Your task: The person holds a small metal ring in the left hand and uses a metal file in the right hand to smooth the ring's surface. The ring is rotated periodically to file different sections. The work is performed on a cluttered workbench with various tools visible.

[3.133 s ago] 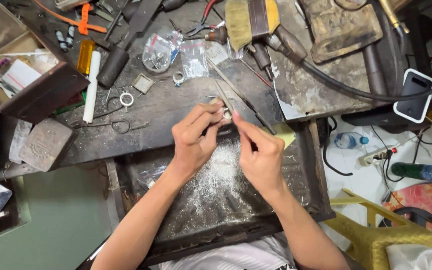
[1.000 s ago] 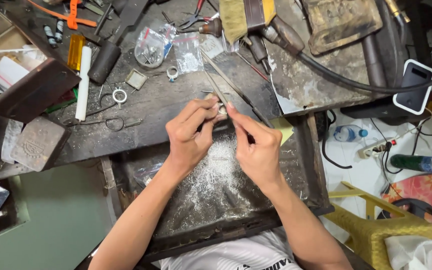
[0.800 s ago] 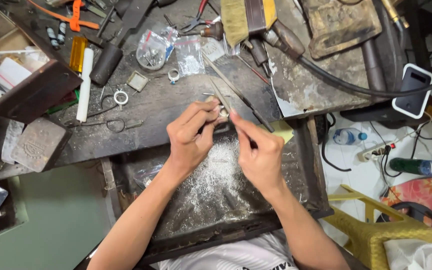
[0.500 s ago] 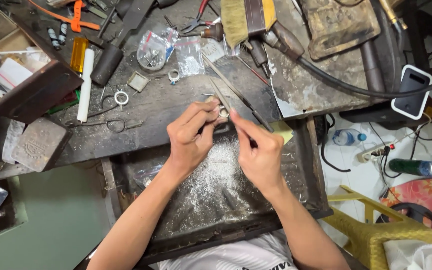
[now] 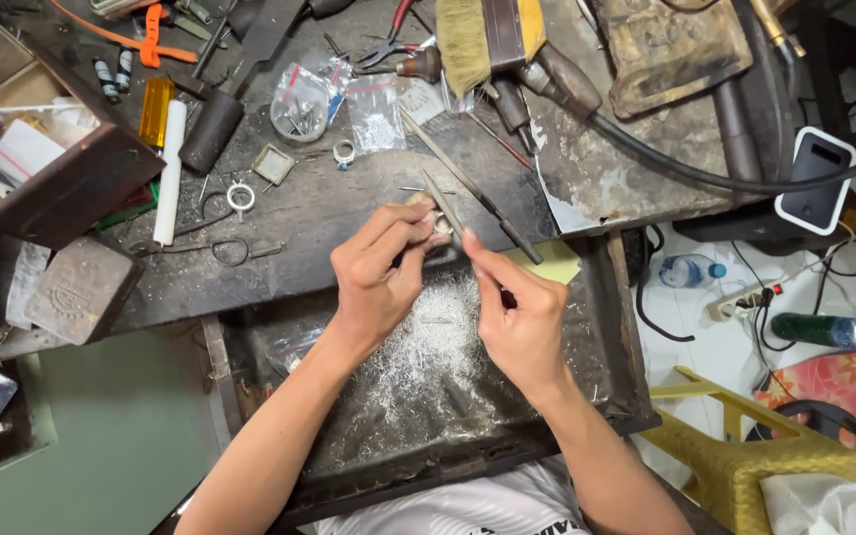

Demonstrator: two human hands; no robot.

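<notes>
My left hand (image 5: 380,272) pinches a small silvery metal piece (image 5: 440,224) against the edge of the dark workbench (image 5: 329,208). A thin metal file (image 5: 444,206) is gripped in my right hand (image 5: 515,315), its tip resting on that piece. Both hands hover over a pull-out tray (image 5: 606,337) strewn with silver filings (image 5: 418,357). A second, longer file (image 5: 468,183) lies on the bench just beyond my fingers.
Small plastic bags (image 5: 301,102), metal rings (image 5: 241,195), a brush (image 5: 473,40), pliers (image 5: 393,40) and a white stick (image 5: 167,168) clutter the bench. An open wooden box (image 5: 71,188) stands at the left. A hose (image 5: 705,173), phone (image 5: 814,178), bottle (image 5: 691,270) and yellow stool (image 5: 745,456) lie right.
The hands stay in the same place on the piece; the file shifts only slightly back and forth. The view has wobbled a little.
</notes>
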